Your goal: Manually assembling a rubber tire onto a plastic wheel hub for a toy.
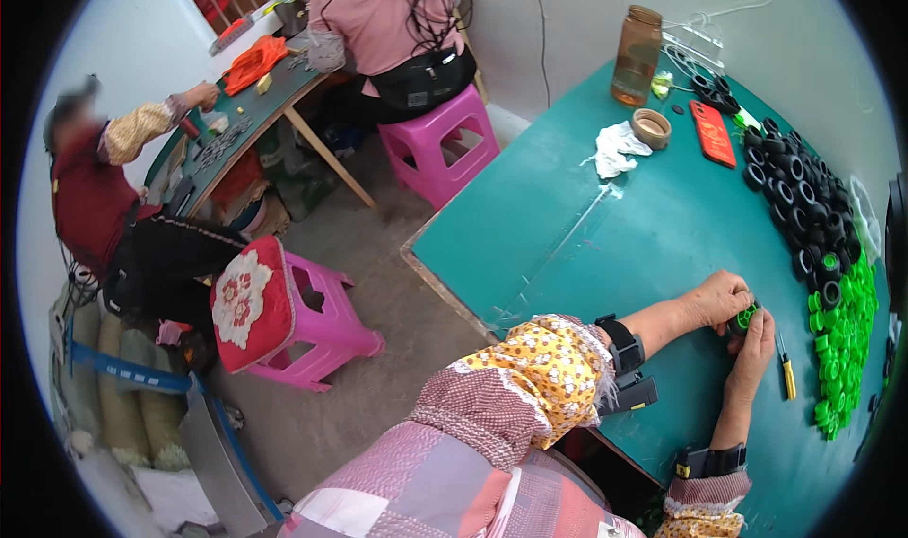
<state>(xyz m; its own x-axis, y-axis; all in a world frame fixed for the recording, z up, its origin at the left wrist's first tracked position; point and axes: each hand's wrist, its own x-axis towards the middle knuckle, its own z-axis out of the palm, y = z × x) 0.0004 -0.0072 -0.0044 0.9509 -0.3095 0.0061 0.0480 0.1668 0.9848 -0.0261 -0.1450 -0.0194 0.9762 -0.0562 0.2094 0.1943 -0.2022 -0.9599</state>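
Both of my hands meet over the right part of the green table (530,207). Between them is a small toy wheel (744,318), a bright green hub with a black tyre around it. My left hand (716,299) grips it from the left, fingers bent over its top. My right hand (754,347) holds its right side, with the thumb against it. Beside the right hand lies a screwdriver (788,372) with a yellow handle. Farther right are a heap of green wheel hubs (845,339) and a heap of black tyres (799,197).
Toward the back stand a brown bottle (636,60), a tape roll (651,129), crumpled white tissue (615,150) and a red phone (712,133). Pink stools (440,150) stand left of the table. Two people sit at another table (284,98) at the far left.
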